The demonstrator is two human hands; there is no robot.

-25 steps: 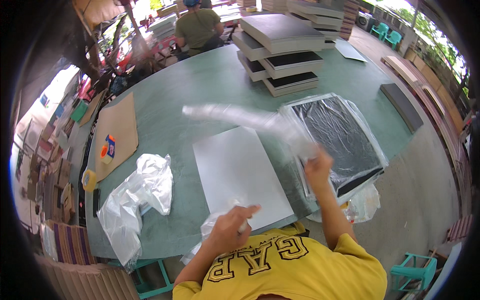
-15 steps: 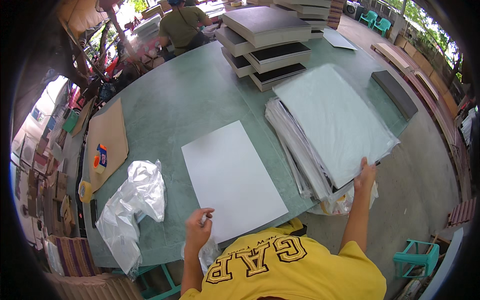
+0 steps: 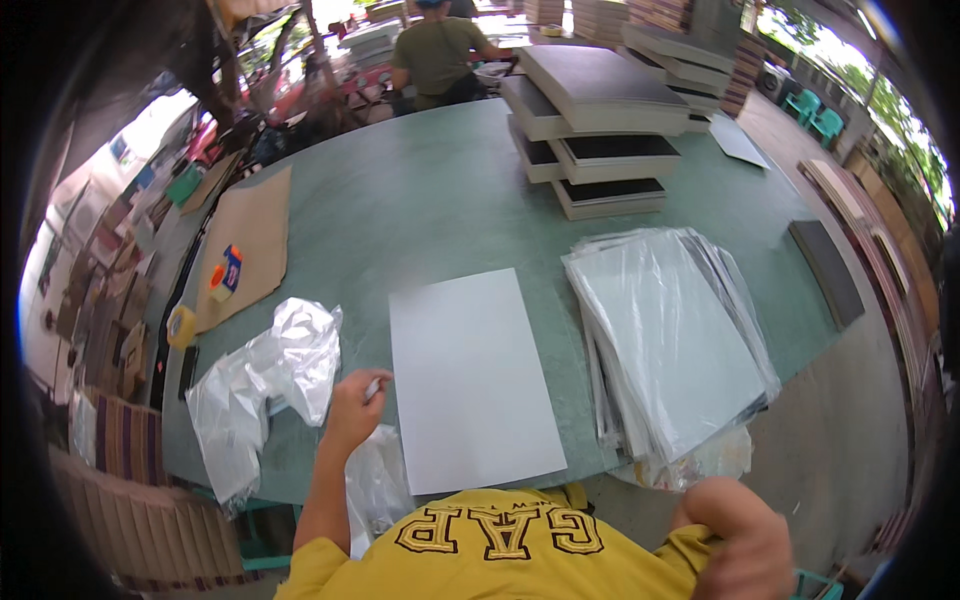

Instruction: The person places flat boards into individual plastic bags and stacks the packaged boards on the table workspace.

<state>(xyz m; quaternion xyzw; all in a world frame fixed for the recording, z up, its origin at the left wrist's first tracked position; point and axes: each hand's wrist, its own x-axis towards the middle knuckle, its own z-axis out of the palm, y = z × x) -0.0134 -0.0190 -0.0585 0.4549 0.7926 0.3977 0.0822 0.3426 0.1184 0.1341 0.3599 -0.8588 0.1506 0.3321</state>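
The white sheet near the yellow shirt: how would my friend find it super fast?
Find the big green table, then its near edge by the yellow shirt. There the white sheet lies flat, between crumpled clear plastic on the left and a plastic-wrapped stack on the right. Unlike those neighbours, it is a smooth, bare rectangle without any wrapping.

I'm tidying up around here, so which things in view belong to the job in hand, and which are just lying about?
Likely in use:
small white object in the left hand, too small to identify
white sheet
plastic-wrapped stack right of it
perhaps the crumpled plastic

Apparently lying about:
brown sheet
yellow tape roll
dark slab at far right
green chairs
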